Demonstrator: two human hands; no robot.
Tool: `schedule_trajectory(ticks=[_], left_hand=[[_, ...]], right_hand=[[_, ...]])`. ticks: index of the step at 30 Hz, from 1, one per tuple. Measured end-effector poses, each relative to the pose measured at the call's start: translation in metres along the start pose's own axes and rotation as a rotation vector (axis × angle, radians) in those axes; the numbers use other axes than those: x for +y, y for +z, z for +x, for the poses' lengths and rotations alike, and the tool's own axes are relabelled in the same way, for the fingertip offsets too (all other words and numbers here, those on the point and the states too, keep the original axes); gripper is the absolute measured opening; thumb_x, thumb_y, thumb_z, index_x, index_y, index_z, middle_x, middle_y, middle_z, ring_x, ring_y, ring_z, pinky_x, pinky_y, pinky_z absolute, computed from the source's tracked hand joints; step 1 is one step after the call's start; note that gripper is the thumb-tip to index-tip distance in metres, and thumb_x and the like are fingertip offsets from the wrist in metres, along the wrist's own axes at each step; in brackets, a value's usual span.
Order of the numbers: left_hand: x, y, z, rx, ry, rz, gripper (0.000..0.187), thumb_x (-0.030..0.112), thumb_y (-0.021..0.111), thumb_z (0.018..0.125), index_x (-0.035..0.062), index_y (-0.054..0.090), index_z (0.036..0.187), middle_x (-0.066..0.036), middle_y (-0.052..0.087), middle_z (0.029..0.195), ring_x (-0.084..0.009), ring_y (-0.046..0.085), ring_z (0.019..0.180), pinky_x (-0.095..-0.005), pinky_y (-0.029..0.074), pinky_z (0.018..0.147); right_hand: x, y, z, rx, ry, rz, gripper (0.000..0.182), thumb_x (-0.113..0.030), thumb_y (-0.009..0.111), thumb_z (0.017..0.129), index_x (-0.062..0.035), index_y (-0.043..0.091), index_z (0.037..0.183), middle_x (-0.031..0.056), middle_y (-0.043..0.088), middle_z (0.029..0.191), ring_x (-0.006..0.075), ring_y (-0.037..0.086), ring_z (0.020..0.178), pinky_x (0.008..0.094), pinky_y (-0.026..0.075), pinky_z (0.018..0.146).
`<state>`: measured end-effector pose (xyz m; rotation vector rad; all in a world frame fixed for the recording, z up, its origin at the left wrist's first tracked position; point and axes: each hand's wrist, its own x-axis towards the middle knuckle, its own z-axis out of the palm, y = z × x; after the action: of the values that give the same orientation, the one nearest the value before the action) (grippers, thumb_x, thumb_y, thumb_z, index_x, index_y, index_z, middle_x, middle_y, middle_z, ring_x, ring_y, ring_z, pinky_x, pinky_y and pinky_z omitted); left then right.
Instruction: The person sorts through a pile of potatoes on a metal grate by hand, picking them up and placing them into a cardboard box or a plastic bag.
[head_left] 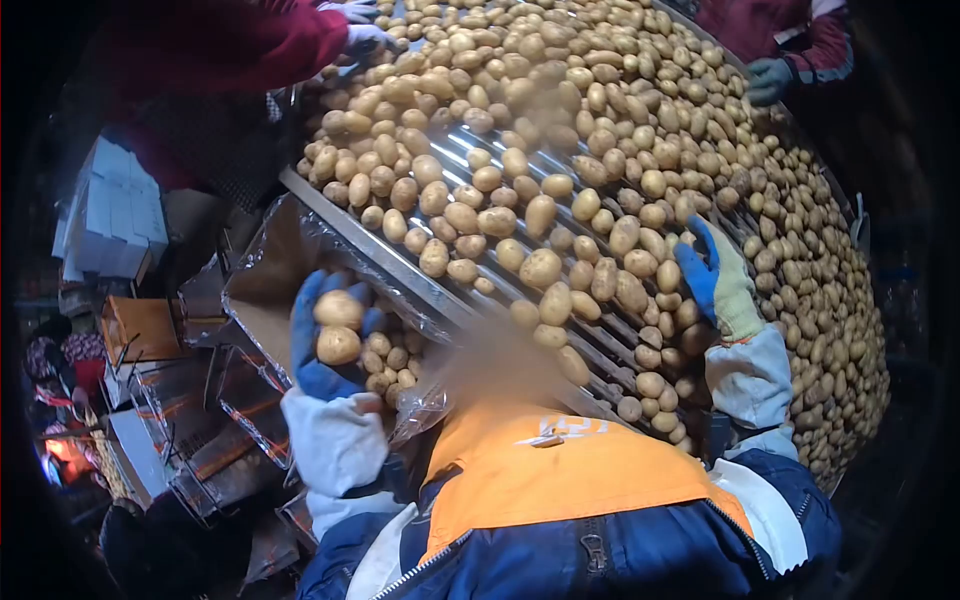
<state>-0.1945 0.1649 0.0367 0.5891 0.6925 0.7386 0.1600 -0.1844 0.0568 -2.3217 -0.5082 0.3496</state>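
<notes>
My left hand, in a blue-coated glove, cups two potatoes in its palm, fingers curled around them. It is above a lined cardboard box that has more potatoes inside. My right hand, in a blue and pale yellow glove, is over the mass of potatoes on the right. Its fingers are spread, and nothing shows in its grasp. Between my hands, loose potatoes lie on a sorting table of metal rollers.
A metal edge rail separates the rollers from the box. One co-worker's gloved hand touches potatoes at upper left; another's gloved hand is at upper right. White boxes and an orange-lit carton stand on the left. A blur covers the lower centre.
</notes>
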Motion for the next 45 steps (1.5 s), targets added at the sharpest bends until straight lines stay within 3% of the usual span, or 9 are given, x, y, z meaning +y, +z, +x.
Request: schedule_trajectory(ticks=[3, 5, 11, 17, 21, 26, 29, 32, 45], left_hand=[[0.006, -0.065, 0.021, 0.329, 0.631, 1.789, 0.064, 0.022, 0.075, 0.092, 0.0028, 0.049, 0.147, -0.025, 0.050, 0.147, -0.0368, 0.049, 0.137, -0.0429, 0.040, 0.115], [-0.008, -0.029, 0.015, 0.132, 0.673, 1.532, 0.066, 0.027, 0.077, 0.091, 0.0044, 0.050, 0.147, -0.027, 0.047, 0.149, -0.0406, 0.045, 0.140, -0.0459, 0.037, 0.117], [-0.097, 0.111, 0.018, -0.861, 0.692, 1.875, 0.058, 0.035, 0.069, 0.093, 0.0120, 0.054, 0.145, -0.028, 0.046, 0.151, -0.0540, 0.042, 0.137, -0.0640, 0.030, 0.115], [-0.121, 0.127, 0.103, -0.870, 0.704, 1.981, 0.068, 0.061, 0.053, 0.097, 0.0286, 0.044, 0.156, -0.027, 0.035, 0.160, -0.0521, 0.023, 0.151, -0.0687, 0.018, 0.119], [-0.097, 0.152, 0.149, -0.693, 0.491, 2.166, 0.071, 0.069, 0.047, 0.096, 0.0289, 0.045, 0.155, -0.025, 0.031, 0.164, -0.0475, 0.022, 0.153, -0.0622, 0.015, 0.122], [-0.090, 0.104, 0.210, -0.580, 0.433, 1.631, 0.051, 0.041, 0.067, 0.100, 0.0188, 0.059, 0.145, -0.022, 0.045, 0.157, -0.0336, 0.042, 0.147, -0.0417, 0.035, 0.119], [-0.051, 0.111, 0.156, -0.234, 0.284, 1.000, 0.037, 0.022, 0.067, 0.102, 0.0102, 0.064, 0.137, -0.008, 0.068, 0.121, -0.0135, 0.064, 0.097, -0.0287, 0.053, 0.082], [-0.030, 0.092, 0.120, -0.151, 0.477, 0.847, 0.037, 0.021, 0.065, 0.104, 0.0027, 0.064, 0.136, -0.008, 0.071, 0.123, -0.0138, 0.065, 0.110, -0.0272, 0.051, 0.096], [-0.058, 0.063, 0.004, -0.086, 0.042, 0.572, 0.044, 0.029, 0.058, 0.107, -0.0009, 0.059, 0.139, -0.012, 0.068, 0.126, -0.0201, 0.067, 0.109, -0.0333, 0.056, 0.092]], right_hand=[[0.027, -0.021, -0.019, 0.003, -0.300, -0.479, 0.078, -0.039, 0.077, 0.088, -0.0007, 0.047, 0.148, 0.0260, 0.054, 0.145, 0.0396, 0.055, 0.131, 0.0466, 0.046, 0.109], [0.021, -0.020, -0.030, -0.066, -0.179, -0.552, 0.092, -0.047, 0.080, 0.081, -0.0010, 0.042, 0.151, 0.0277, 0.049, 0.148, 0.0451, 0.048, 0.136, 0.0502, 0.039, 0.114], [0.014, 0.031, -0.013, -0.104, -0.351, -0.782, 0.098, -0.053, 0.075, 0.082, -0.0045, 0.035, 0.157, 0.0302, 0.039, 0.156, 0.0488, 0.035, 0.146, 0.0573, 0.029, 0.119], [-0.033, 0.081, 0.085, -0.159, -0.502, -0.801, 0.077, -0.058, 0.058, 0.094, -0.0225, 0.035, 0.158, 0.0266, 0.037, 0.157, 0.0462, 0.034, 0.145, 0.0691, 0.024, 0.113], [-0.054, 0.131, 0.147, 0.010, -0.605, -0.589, 0.069, -0.053, 0.060, 0.095, -0.0240, 0.041, 0.154, 0.0245, 0.038, 0.156, 0.0453, 0.035, 0.145, 0.0566, 0.028, 0.118], [-0.098, 0.129, 0.168, 0.014, -0.641, -0.480, 0.057, -0.043, 0.064, 0.095, -0.0191, 0.053, 0.146, 0.0210, 0.051, 0.146, 0.0372, 0.048, 0.137, 0.0534, 0.036, 0.114], [-0.120, 0.121, 0.100, -0.248, -0.732, -0.298, 0.035, -0.036, 0.068, 0.093, -0.0118, 0.068, 0.119, 0.0157, 0.071, 0.114, 0.0337, 0.069, 0.105, 0.0465, 0.054, 0.090], [-0.143, 0.127, 0.034, -0.673, -0.800, -0.520, 0.022, -0.030, 0.066, 0.091, -0.0091, 0.071, 0.093, 0.0168, 0.073, 0.101, 0.0348, 0.072, 0.091, 0.0447, 0.057, 0.078], [-0.132, 0.180, 0.013, -0.622, -0.578, -0.568, 0.029, -0.032, 0.069, 0.093, -0.0050, 0.068, 0.102, 0.0187, 0.073, 0.100, 0.0360, 0.070, 0.101, 0.0467, 0.054, 0.084]])
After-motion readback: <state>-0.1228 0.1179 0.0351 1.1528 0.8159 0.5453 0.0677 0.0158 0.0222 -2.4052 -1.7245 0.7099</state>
